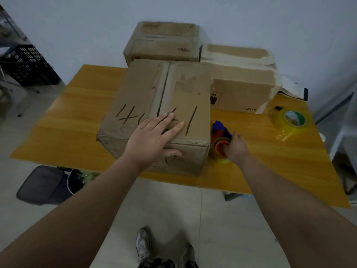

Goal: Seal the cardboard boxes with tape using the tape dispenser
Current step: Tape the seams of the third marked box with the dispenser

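**A:** The tape dispenser [220, 144] is found just right of the frame's centre, on the table [77, 117], close beside the right wall of the marked box [139, 93].

**B:** And it is held. The right hand [236, 147] is curled round the orange hub, thumb up against the blue part.

**A:** Light, hard plastic, it is judged, and easily lifted one-handed. A grip at the handle is advised, clear of the cutter, which cannot be made out here.

**B:** At centre frame the marked box is pressed down by the left hand [152, 140], fingers straight and flat across the top seam, thumb laid over the near edge.

**A:** The cardboard is worn and soft. The flaps are expected to give, so they are best kept pinned.

**B:** Two more are noted behind, a rear box [164, 41] at upper middle and a torn box [241, 82] at upper right. A spare roll [293, 120] is seen at far right.
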### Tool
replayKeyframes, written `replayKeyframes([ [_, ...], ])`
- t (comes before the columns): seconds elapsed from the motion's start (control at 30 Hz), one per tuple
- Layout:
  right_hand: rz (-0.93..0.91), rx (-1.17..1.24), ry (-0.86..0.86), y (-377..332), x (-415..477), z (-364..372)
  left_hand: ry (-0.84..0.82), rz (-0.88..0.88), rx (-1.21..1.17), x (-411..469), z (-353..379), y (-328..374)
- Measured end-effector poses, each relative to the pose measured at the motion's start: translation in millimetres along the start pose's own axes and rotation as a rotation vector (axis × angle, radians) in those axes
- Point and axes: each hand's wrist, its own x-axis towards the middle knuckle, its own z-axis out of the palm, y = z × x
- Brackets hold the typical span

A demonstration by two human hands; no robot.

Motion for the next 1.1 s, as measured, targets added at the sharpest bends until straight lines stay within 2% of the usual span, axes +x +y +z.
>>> replayKeyframes([
  [0.13,0.109,-0.149,0.018,2.9,-3.6,24.5,0.079,0.015,-0.011,-1.2,7.0,1.0],
  [0.2,0.166,-0.142,0.024,7.8,-9.1,31.8,0.080,0.010,-0.006,-1.5,8.4,0.3],
  [0.27,0.225,-0.013,0.032,14.3,-14.7,34.0,0.059,0.004,-0.018,-1.7,8.0,0.4],
  [0.37,0.257,0.254,0.137,22.5,-30.1,20.6,-0.021,-0.040,-0.062,-1.9,1.1,2.2],
  [0.47,0.134,0.416,0.359,19.6,-51.4,-11.7,-0.071,-0.093,-0.245,-0.8,-10.3,2.1],
  [0.53,-0.010,0.513,0.520,6.0,-68.6,-39.3,-0.081,-0.182,-0.583,0.1,-25.5,1.3],
  [0.6,-0.191,0.621,0.597,-16.3,-88.2,-67.3,-0.119,-0.320,-0.916,1.1,-46.7,1.5],
  [0.67,-0.353,0.550,0.650,-40.3,-107.8,-88.5,-0.148,-0.408,-1.136,3.0,-73.2,4.0],
  [0.73,-0.422,0.353,0.758,-63.4,-125.7,-99.3,-0.199,-0.465,-1.375,5.3,-101.2,5.4],
  [0.8,-0.472,0.288,0.805,-88.2,-142.4,-100.4,-0.266,-0.506,-1.571,4.9,-123.8,3.2],
  [0.87,-0.497,0.257,0.813,-110.1,-154.3,-93.4,-0.276,-0.494,-1.617,-1.4,-136.4,-1.6],
  [0.97,-0.531,0.255,0.821,-134.1,-163.9,-77.9,-0.163,-0.513,-1.589,-15.1,-138.3,-15.0],
  [1.1,-0.518,0.201,0.726,-152.5,-171.7,-57.6,-0.054,-0.506,-1.601,-31.4,-134.3,-44.1],
])
